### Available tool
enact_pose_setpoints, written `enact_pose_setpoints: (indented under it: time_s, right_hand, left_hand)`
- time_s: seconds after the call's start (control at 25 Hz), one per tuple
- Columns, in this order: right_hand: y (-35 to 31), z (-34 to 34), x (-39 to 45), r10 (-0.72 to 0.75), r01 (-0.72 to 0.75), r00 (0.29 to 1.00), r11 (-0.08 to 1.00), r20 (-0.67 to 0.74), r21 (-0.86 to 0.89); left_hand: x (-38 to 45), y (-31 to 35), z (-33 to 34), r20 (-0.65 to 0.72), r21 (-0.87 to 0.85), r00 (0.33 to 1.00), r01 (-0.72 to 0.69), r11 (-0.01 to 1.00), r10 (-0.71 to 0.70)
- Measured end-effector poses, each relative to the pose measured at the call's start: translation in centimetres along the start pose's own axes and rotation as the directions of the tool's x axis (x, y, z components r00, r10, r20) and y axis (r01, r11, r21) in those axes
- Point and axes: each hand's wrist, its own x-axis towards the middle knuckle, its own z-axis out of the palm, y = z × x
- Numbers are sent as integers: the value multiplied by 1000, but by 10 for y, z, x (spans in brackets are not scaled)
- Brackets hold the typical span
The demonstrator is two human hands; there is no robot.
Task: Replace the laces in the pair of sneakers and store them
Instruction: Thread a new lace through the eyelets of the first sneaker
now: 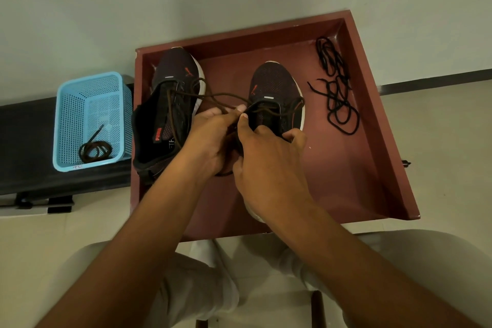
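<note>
Our left hand [210, 130] pinches the thin brown lace [213, 94], limp and light; our right hand [269, 152] grips the dark mesh sneaker [274, 82], best held near its stiffer collar.

Single head-worn view, facing steeply down, close over the red tray [378, 104], wide-angle.
</note>
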Motion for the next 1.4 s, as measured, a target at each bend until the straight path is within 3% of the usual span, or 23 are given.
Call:
enact_pose_setpoints:
  time_s: [0.2,0.36,0.52,0.68,1.12,1.28,1.4]
  right_hand:
    - [1,1,1,-3,2,1000,1000,25,3]
    - [5,1,2,-2,2,1000,1000,15,12]
    - [6,-3,1,-20,19,999,1000,41,24]
    - [7,-4,2,-36,34,999,998,39,48]
    - [7,-2,3,-62,59,997,997,44,51]
    - [11,-5,3,-79,79,997,995,8,69]
    - [20,-10,4,-109,110,994,987,-16,114]
  left_hand:
    - [12,-4,-6,-106,82,989,-92,992,100]
    - [19,-4,-7,-139,-50,984,-117,992,109]
    - [16,-7,-9,-77,-60,996,-43,997,38]
    - [18,-7,-9,24,67,1000,-10,998,9]
    - [14,-4,-9,-94,125,986,-122,985,135]
    - [13,-4,-13,-72,42,991,-106,993,109]
    - [8,-6,-15,-56,74,992,-106,992,111]
